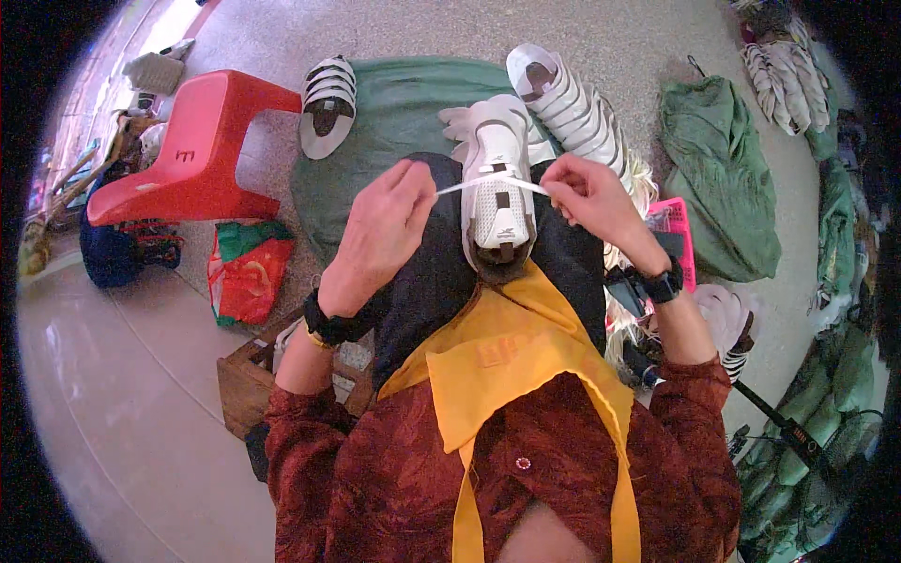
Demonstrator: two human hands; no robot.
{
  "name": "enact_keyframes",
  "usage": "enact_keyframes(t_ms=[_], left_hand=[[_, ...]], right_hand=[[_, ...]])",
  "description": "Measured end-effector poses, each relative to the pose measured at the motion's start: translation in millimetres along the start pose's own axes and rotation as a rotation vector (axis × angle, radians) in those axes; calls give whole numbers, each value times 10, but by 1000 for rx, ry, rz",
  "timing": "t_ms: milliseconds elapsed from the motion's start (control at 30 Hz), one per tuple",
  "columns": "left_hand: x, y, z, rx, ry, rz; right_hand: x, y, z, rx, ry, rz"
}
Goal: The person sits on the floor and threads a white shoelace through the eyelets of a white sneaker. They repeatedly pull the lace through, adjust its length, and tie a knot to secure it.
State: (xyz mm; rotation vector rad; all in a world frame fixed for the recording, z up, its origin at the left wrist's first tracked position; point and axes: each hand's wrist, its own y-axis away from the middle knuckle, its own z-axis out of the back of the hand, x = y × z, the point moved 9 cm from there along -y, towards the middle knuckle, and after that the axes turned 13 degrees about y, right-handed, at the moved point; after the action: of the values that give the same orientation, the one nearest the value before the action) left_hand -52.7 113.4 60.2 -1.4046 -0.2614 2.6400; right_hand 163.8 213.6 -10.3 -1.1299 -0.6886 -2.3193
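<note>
A white shoe upper (485,223) with a perforated surface lies lengthwise between my knees, its dark-lined opening towards my yellow apron (526,347). Across it runs a thin white lace (481,183), drawn taut from one hand to the other. My left hand (383,230) is closed on the lace's left end, left of the upper. On the other side, my right hand (593,199) pinches the right end between thumb and fingers. More white upper pieces (457,122) lie just beyond and partly under this one.
Nested white uppers (577,113) and a smaller stack (328,117) rest on a green cloth (404,103). A red plastic chair (202,141) stands left, above a red-green bag (249,272) and wooden box (246,385). Right are a pink basket (690,244) and green sack (718,178).
</note>
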Motion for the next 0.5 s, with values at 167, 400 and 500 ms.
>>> enact_keyframes(t_ms=[167, 400, 500], left_hand=[[144, 229, -38, 66, -95, 58], [101, 346, 97, 6, -84, -1], [277, 458, 158, 23, -203, 82]], right_hand=[[318, 201, 41, -84, 350, 165], [399, 381, 168, -365, 585, 347], [391, 455, 256, -393, 654, 287]])
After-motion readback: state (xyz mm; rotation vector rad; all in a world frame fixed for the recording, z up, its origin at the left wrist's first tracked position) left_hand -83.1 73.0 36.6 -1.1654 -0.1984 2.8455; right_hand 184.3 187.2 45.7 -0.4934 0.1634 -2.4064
